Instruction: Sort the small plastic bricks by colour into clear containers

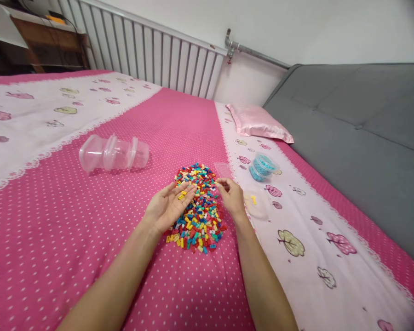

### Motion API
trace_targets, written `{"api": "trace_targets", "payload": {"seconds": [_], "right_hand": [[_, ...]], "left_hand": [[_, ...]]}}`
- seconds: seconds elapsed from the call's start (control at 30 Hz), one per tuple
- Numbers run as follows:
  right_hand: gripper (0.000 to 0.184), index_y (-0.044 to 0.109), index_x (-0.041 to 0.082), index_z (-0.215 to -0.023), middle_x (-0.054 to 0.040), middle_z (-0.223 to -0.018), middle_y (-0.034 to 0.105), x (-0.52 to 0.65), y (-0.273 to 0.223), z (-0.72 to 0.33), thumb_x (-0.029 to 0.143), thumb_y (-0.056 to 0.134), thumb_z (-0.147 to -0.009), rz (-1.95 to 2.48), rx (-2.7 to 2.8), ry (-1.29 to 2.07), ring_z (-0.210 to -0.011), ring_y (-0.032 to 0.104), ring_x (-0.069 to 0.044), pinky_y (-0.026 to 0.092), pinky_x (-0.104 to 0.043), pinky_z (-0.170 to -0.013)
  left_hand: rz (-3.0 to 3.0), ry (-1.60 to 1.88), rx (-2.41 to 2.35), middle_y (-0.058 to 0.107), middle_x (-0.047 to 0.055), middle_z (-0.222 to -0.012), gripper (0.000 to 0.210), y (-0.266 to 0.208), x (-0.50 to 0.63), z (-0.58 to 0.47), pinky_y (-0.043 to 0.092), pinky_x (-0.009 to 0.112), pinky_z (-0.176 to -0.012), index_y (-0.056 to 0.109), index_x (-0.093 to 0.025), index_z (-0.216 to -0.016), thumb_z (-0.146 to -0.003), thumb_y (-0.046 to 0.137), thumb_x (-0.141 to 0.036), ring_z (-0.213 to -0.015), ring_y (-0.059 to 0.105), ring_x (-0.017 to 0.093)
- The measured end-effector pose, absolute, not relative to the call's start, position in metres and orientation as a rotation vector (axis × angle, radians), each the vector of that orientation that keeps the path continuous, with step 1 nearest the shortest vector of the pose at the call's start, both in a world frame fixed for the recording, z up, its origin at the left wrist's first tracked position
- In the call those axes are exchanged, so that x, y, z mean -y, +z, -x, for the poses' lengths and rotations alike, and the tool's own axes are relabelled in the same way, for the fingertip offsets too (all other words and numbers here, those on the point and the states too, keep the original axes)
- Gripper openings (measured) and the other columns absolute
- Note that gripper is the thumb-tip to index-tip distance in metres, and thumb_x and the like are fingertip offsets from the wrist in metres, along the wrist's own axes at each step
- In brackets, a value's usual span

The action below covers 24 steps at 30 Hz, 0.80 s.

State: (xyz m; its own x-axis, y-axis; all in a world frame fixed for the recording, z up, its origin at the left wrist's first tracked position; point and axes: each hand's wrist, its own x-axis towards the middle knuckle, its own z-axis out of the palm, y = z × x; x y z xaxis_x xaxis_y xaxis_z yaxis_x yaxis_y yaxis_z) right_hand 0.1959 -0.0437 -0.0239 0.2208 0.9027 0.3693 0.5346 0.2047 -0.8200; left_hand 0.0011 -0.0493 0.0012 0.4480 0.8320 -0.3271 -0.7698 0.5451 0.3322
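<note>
A: Where are the toy bricks?

B: Most lie in a long heap of mixed colours, the brick pile (200, 225), on the pink dotted bedspread (179, 119), between and beyond the wrists. Red, blue, yellow, green and white ones are jumbled together.

A: And the left hand (167, 207)?

B: Palm up, its fingers stretched out flat over the left side of the heap. A few yellow bricks (181, 195) rest loose on the fingers.

A: What about the right hand (232, 196)?

B: It is at the right edge of the heap, thumb and fingers curled toward each other. I cannot tell whether the tips meet or pinch a brick; that spot is too small to read.

A: What is near it?

B: Just to its right, a clear round dish (257, 209) with some yellow pieces (253, 199) in it. Farther out stand clear round tubs (263, 166) with turquoise pieces inside. Beyond the fingertips, a flat clear plastic piece (222, 169) lies beside the heap.

A: Anything on the other side?

B: Yes, a row of nested clear containers (119, 154) on its side, well apart from the left hand.

A: And at the back?

B: A shiny pink pillow (258, 123) against a grey padded headboard (359, 101), and a white radiator (152, 50) along the wall.
</note>
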Motion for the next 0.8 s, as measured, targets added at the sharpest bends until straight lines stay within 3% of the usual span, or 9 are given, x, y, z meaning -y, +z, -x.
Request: {"api": "trace_targets", "payload": {"seconds": [0.1,0.23,0.5,0.63,0.8], "right_hand": [[0.021,0.062,0.017,-0.091,-0.0043,-0.088,0.066,0.056,-0.004,-0.174,0.031,0.051,-0.080,1.262,1.555,0.533,-0.080,0.060,-0.016,0.047,-0.028,-0.075],[0.026,0.060,0.019,-0.103,-0.0052,-0.099,0.065,0.059,-0.006,-0.161,0.019,0.045,-0.082,1.294,1.633,0.420,-0.090,0.059,-0.016,0.045,-0.031,-0.083],[0.022,0.064,0.018,-0.093,-0.0075,-0.097,0.063,0.043,-0.044,-0.167,0.012,0.048,-0.079,1.630,1.885,0.308,-0.093,0.056,-0.019,0.042,-0.033,-0.085],[0.017,0.065,0.017,-0.085,-0.0069,-0.091,0.063,0.043,-0.044,-0.166,0.012,0.051,-0.077,1.719,1.860,0.257,-0.088,0.056,-0.019,0.041,-0.032,-0.083],[0.023,0.064,0.015,-0.092,-0.0075,-0.086,0.063,0.044,-0.043,-0.171,0.010,0.048,-0.077,1.853,1.865,0.271,-0.081,0.056,-0.019,0.041,-0.030,-0.077]], "left_hand": [[-0.166,0.911,-0.424,0.053,0.024,-0.114,0.043,0.001,0.053,-0.005,0.049,0.035,-0.088,0.038,0.001,-0.123,-0.088,0.034,-0.023,-0.110,0.053,0.028],[-0.155,0.884,-0.402,0.057,0.024,-0.104,0.044,0.004,0.055,-0.006,0.050,0.032,-0.086,0.038,0.005,-0.122,-0.089,0.032,-0.023,-0.103,0.057,0.026],[-0.143,1.110,-0.538,0.061,0.016,-0.083,0.036,0.009,0.046,0.011,0.055,0.026,-0.065,0.047,0.000,-0.113,-0.090,0.030,-0.022,-0.074,0.064,0.018],[-0.106,1.169,-0.563,0.061,0.016,-0.084,0.035,0.011,0.045,0.013,0.056,0.026,-0.066,0.048,-0.001,-0.110,-0.089,0.031,-0.024,-0.077,0.064,0.019],[-0.094,1.147,-0.559,0.061,0.017,-0.088,0.034,0.008,0.044,0.011,0.056,0.029,-0.070,0.050,-0.003,-0.109,-0.089,0.030,-0.023,-0.083,0.064,0.020]]}}
